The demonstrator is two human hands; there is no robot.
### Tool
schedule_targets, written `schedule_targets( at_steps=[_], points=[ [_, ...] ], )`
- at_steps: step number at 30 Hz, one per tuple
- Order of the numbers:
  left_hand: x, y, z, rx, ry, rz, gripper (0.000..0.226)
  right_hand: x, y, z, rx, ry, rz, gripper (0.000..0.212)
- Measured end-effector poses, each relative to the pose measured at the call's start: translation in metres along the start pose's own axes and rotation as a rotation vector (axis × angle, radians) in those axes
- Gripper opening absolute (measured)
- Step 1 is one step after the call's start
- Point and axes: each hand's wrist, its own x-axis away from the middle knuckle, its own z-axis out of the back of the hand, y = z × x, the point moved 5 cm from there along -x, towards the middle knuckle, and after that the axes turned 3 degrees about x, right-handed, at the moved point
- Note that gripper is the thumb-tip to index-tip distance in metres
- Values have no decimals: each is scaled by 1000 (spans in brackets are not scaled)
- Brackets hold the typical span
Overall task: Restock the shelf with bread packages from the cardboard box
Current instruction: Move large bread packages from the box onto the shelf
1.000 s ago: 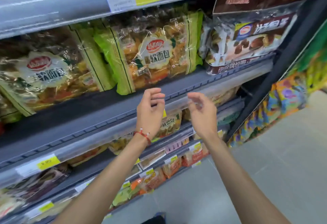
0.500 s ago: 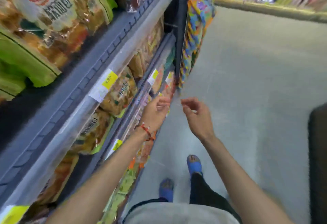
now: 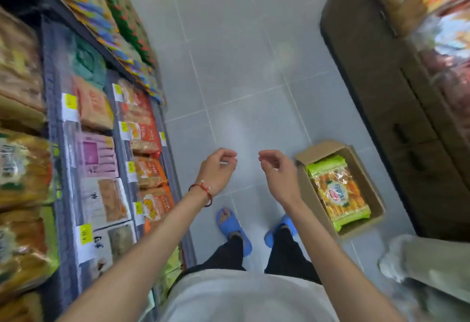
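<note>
Lying on the grey tiled floor (image 3: 241, 67), the open cardboard box (image 3: 316, 151) is seen right of the feet (image 3: 230, 222), a bread package (image 3: 338, 192) flat inside. Both the left hand (image 3: 217, 169) and right hand (image 3: 277, 171) are held empty, fingers loosely curled, beside the stocked shelf (image 3: 54, 143).
</note>
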Motion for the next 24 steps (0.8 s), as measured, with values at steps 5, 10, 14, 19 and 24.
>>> schedule_targets(
  at_steps=[5,10,14,19,24],
  points=[
    [-6,21,-117,-82,-164,49,21,3,80,94,-55,112,-173,23],
    [-12,28,-229,-122,-257,96,16,-1,156,183,-61,196,-298,21],
    [-29,17,-304,-162,-365,160,16,-6,217,229,-61,262,-401,19],
    [-70,-19,-374,-250,-402,199,12,-12,292,253,-40,272,-533,15],
    [-105,-55,-436,-340,-514,303,15,-32,352,266,48,198,-627,15]
  ],
)
